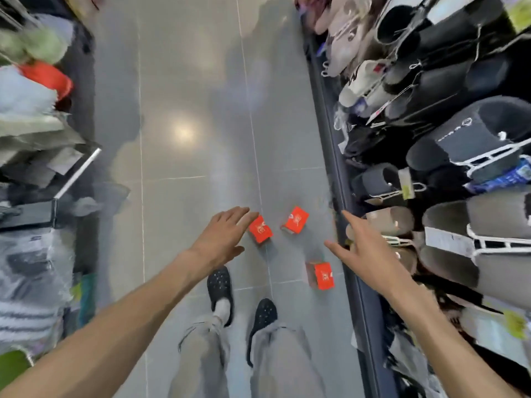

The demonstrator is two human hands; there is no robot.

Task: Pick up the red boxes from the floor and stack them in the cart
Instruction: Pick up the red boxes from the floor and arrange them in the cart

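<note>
Three small red boxes lie on the grey tiled floor in front of my feet: one (260, 229) on the left, one (295, 220) a little farther and to its right, and one (321, 275) nearest, close to the right-hand shelf base. My left hand (222, 238) is stretched out above the floor with straight fingers, its fingertips over the edge of the left box and holding nothing. My right hand (363, 247) is spread open to the right of the boxes, empty. No cart can be made out clearly.
A shelf rack (459, 156) hung with dark slippers runs along the right side, its dark base (349, 254) beside the nearest box. Packed goods and a black fixture (28, 214) crowd the left side. My black shoes (219, 294) stand just behind the boxes.
</note>
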